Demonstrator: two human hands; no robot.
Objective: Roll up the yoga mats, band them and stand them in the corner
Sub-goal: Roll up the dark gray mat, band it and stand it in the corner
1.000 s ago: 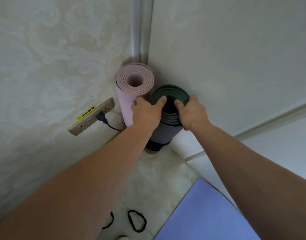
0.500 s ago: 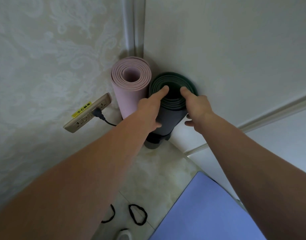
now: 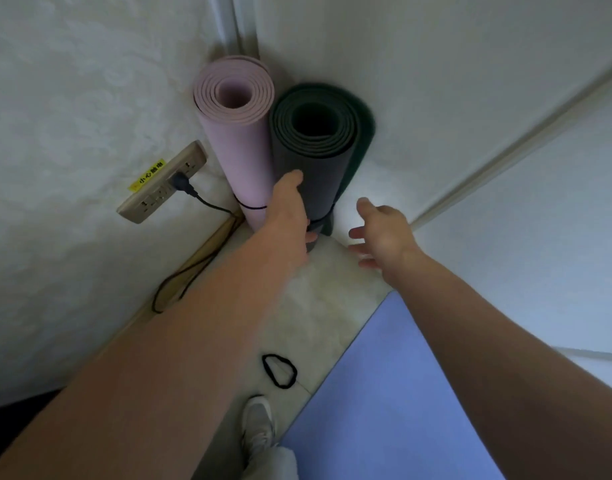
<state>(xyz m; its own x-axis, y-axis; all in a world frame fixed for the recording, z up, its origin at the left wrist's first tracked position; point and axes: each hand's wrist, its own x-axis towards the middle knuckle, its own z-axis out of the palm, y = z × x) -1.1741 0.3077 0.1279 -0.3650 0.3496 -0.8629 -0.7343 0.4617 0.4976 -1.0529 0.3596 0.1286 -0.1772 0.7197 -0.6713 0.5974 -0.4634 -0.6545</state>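
Nearest: blue mat (image 3: 384,393) lying flat on the floor (image 3: 318,299), soft and light by the look of it, best rolled from a short end; loose black band (image 3: 279,370) just beside its edge. Mid: left hand (image 3: 289,206) resting against the dark mat (image 3: 315,161), fingers hidden, grip undeterminable; right hand (image 3: 384,230) spread, holding nothing. Far: dark mat and pink mat (image 3: 237,133) upright, touching, banded low, in the corner; socket (image 3: 162,183) and walls leave room only rightward.

Left hand (image 3: 290,206) hides the dark mat's (image 3: 311,168) band.
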